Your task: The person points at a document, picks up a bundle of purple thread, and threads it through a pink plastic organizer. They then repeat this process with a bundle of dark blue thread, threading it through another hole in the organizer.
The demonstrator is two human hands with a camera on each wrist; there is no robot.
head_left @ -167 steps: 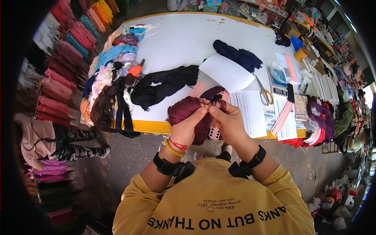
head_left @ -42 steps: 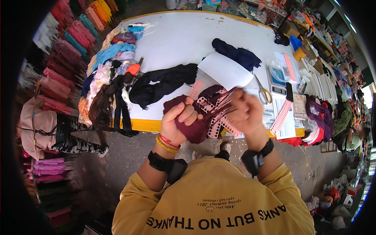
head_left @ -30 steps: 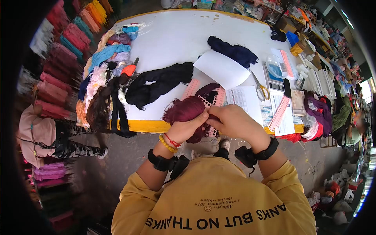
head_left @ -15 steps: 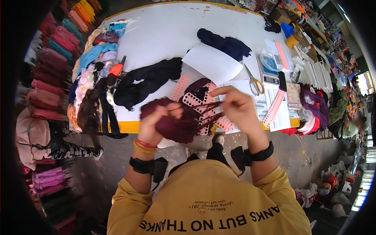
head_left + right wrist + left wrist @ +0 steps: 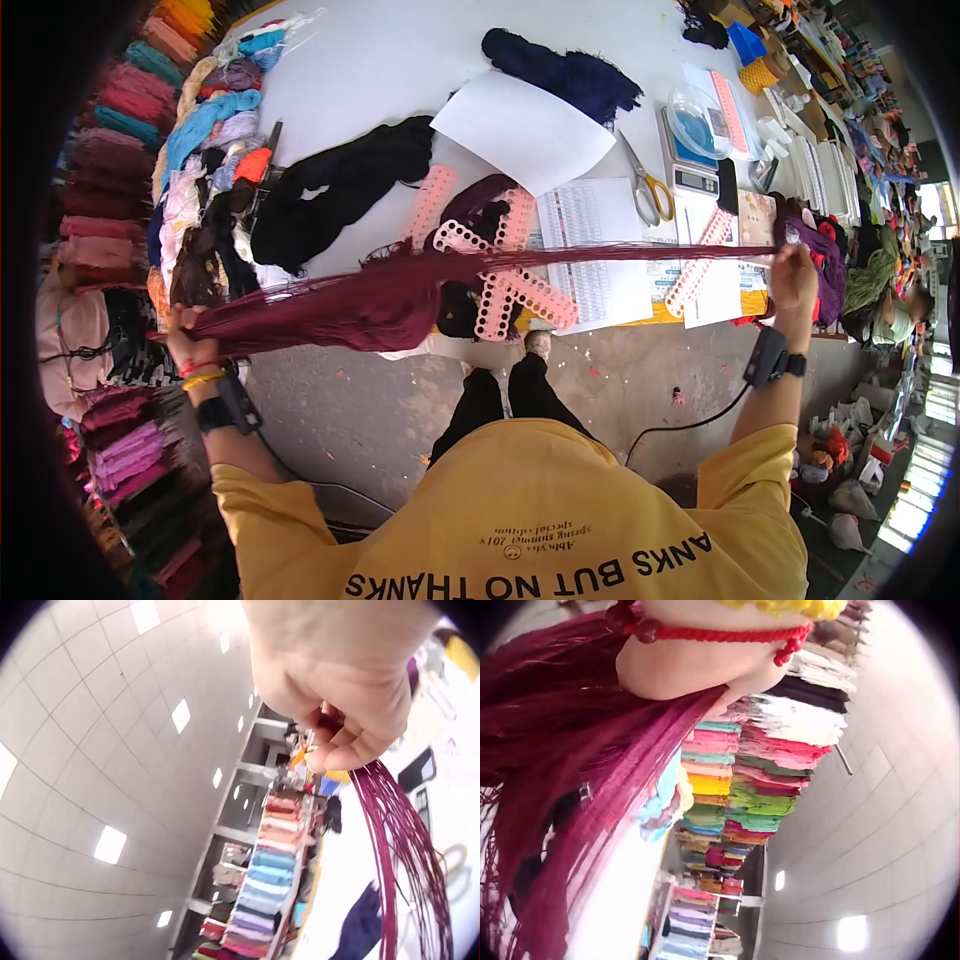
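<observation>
A skein of burgundy yarn (image 5: pixel 350 305) stretches sideways between both hands over the table's front edge. My left hand (image 5: pixel 190 342) holds its wide, bunched end at the far left; in the left wrist view the yarn (image 5: pixel 615 769) runs from under the hand, whose fingers are mostly hidden. Out at the right, my right hand (image 5: pixel 795 278) grips the thin end. Seen in the right wrist view, its curled fingers pinch a bundle of separate burgundy strands (image 5: pixel 397 847). Beneath the yarn lie pink strips with punched holes (image 5: pixel 530 295) and a dark purple skein (image 5: pixel 475 205).
On the white table are a black skein (image 5: pixel 345 190), a navy skein (image 5: pixel 565 75), blank paper (image 5: pixel 525 130), printed sheets (image 5: pixel 590 225), scissors (image 5: pixel 650 190) and a digital scale (image 5: pixel 692 178). Coloured yarn (image 5: pixel 205 125) is heaped along the left edge. Another person (image 5: pixel 80 340) is at left.
Hands that were close together, working at the bunched burgundy yarn, have spread far apart to left and right. The yarn is drawn out long between them. The head view has tipped lower.
</observation>
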